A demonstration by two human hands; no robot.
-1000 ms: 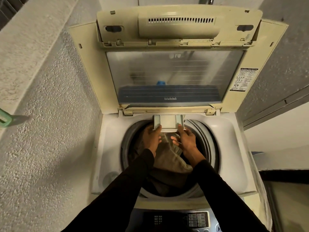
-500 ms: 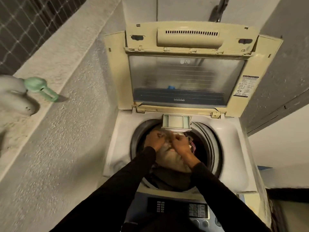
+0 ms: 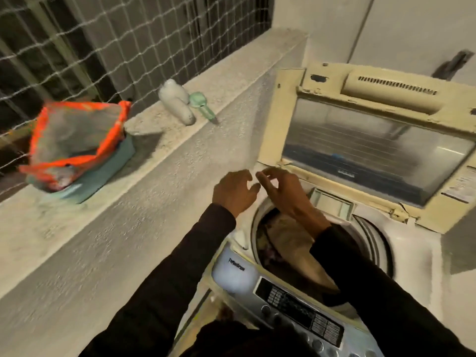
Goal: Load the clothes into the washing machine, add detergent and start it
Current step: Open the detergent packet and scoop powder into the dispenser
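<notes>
The clothes (image 3: 291, 240) already lie in the drum of the washing machine (image 3: 412, 243), its lid (image 3: 371, 140) propped up and the detergent drawer (image 3: 331, 202) pulled out at the back rim. Your left hand (image 3: 233, 191) and right hand (image 3: 282, 188) hover over the machine's left rim, fingers loosely spread and holding nothing. The orange detergent bag (image 3: 74, 148) sits open on the ledge (image 3: 164, 140) well to your left, near a green scoop (image 3: 202, 105). Lift the floppy bag carelessly and powder may spill; it perches near the ledge's edge.

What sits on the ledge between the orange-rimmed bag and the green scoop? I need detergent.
A white bottle lying beside the green scoop; head view.
</notes>
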